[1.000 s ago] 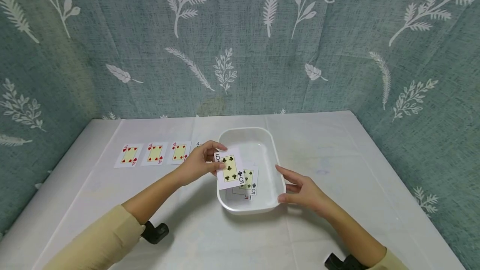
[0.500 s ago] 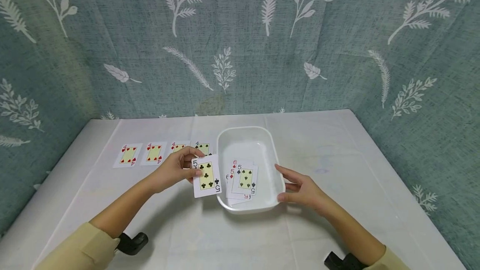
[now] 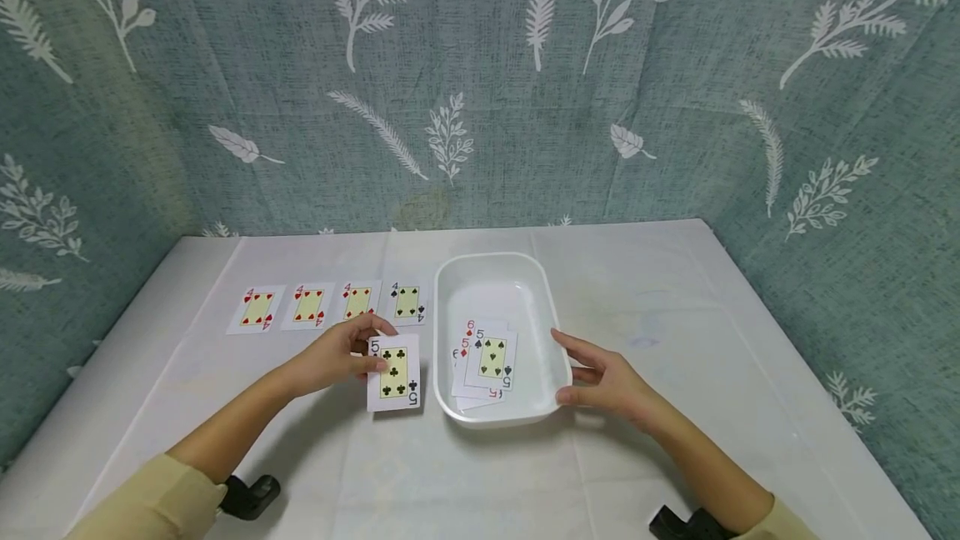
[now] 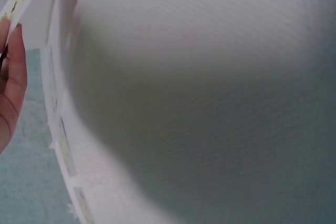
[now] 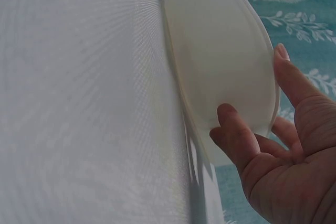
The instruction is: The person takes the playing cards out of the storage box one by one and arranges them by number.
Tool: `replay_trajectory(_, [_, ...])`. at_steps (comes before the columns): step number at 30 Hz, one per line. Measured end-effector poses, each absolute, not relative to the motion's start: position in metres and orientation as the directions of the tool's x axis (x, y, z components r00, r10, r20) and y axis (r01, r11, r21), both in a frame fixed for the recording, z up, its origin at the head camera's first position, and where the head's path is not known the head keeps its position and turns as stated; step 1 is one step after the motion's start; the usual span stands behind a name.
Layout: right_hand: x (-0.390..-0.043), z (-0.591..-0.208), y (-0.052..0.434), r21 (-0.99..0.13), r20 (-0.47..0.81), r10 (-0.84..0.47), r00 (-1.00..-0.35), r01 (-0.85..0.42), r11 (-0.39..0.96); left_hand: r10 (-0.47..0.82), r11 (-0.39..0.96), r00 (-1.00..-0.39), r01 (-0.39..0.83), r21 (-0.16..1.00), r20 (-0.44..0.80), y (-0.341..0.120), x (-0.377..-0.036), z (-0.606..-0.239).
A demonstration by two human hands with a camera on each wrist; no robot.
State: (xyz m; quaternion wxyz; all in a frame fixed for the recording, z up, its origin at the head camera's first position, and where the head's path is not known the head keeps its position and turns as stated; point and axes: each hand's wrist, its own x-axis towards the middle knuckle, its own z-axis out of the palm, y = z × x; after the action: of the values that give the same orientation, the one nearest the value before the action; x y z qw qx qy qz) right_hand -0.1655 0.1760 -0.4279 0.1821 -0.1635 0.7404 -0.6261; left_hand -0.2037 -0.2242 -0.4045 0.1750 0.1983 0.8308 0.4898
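A thin, glossy five of clubs card (image 3: pixel 393 373) is pinched at its top corner by the left hand (image 3: pixel 337 354), low over the white cloth-covered table (image 3: pixel 675 340), just left of a smooth, rounded white plastic tray (image 3: pixel 551 332). The right hand (image 3: pixel 603 380), fingers relaxed and holding nothing, rests against the tray's right wall, near the table's front edge. A loose pile of cards (image 3: pixel 483 361) inside shows only its top five of spades fully; four flat fours (image 3: pixel 330 306) line the table's left side.

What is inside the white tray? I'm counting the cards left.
In the white tray lies a small fanned pile of cards: a five of spades on top, corners of a red five and six beneath. Any cards lower down are covered.
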Motion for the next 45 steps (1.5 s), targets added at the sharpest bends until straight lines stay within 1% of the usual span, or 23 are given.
replay_trajectory(6, [-0.165,-0.429,0.176,-0.987,-0.061,-0.476,-0.877,-0.018,0.16,0.522,0.483,-0.849,0.22,0.848,-0.077,-0.223,-0.208,-0.414])
replay_trajectory(8, [-0.166,-0.429,0.176,-0.987,-0.064,-0.475,-0.878,-0.016,0.161,0.513,0.505,-0.856,0.233,0.831,-0.071,-0.222,-0.209,-0.417])
replay_trajectory(15, [-0.166,-0.429,0.176,-0.988,-0.062,-0.475,-0.878,-0.014,0.154,0.429,0.656,-0.903,0.3,0.692,-0.015,-0.218,-0.216,-0.427])
replay_trajectory(17, [-0.165,-0.429,0.176,-0.989,-0.057,-0.478,-0.876,-0.017,0.149,0.416,0.678,-0.91,0.308,0.667,-0.002,-0.217,-0.216,-0.428])
replay_trajectory(26, [-0.166,-0.43,0.176,-0.988,-0.067,-0.472,-0.879,-0.009,0.156,0.4,0.707,-0.916,0.333,0.624,0.036,-0.213,-0.218,-0.43])
replay_trajectory(32, [-0.166,-0.431,0.176,-0.988,-0.056,-0.479,-0.876,-0.021,0.154,0.401,0.721,-0.916,0.324,0.613,0.013,-0.213,-0.221,-0.431])
replay_trajectory(36, [-0.166,-0.432,0.176,-0.989,-0.053,-0.482,-0.875,-0.021,0.146,0.397,0.748,-0.918,0.328,0.577,0.007,-0.212,-0.222,-0.43])
replay_trajectory(40, [-0.165,-0.431,0.176,-0.99,-0.048,-0.484,-0.874,-0.021,0.138,0.401,0.764,-0.915,0.351,0.542,0.028,-0.211,-0.222,-0.428])
replay_trajectory(45, [-0.165,-0.43,0.175,-0.989,-0.045,-0.481,-0.875,-0.029,0.145,0.407,0.759,-0.913,0.35,0.55,0.02,-0.213,-0.223,-0.427])
